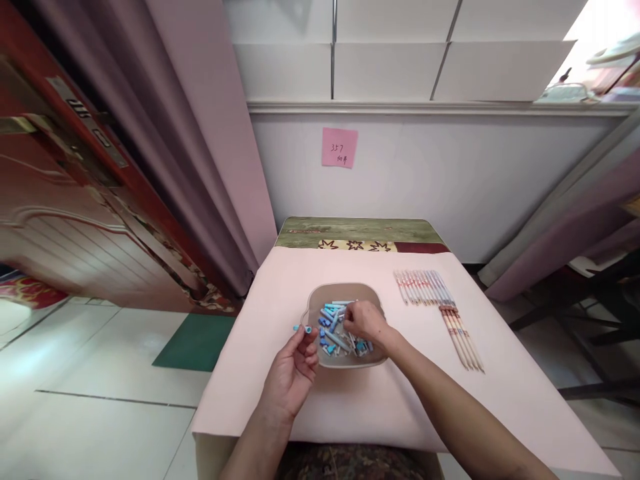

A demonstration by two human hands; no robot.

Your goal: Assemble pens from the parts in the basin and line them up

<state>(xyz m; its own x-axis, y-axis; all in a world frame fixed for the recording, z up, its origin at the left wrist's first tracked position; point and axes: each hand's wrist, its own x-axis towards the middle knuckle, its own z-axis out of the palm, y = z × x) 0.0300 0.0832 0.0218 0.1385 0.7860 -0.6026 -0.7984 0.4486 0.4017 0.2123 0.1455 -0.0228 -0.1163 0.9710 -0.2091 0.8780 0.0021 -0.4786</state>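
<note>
Pinched in the fingers of my left hand [295, 363] is a small light-blue pen cap [303, 329], held at the left rim of a beige basin [345, 362]. My right hand [365, 321] reaches over the basin's right side with its fingers curled together; whatever they hold, if anything, is hidden. Inside the basin lie several blue and pale pen parts [337, 340], some of them short caps. To the right, a row of pale pens [423, 288] lies side by side on the table, with several more pens [461, 338] below it.
A pale pink cloth [265, 320] covers most of the table, with a green patterned strip [300, 230] showing at its far edge. Behind stands a white wall with a pink note [339, 147]. Curtains hang at both sides, and a red door is at the left.
</note>
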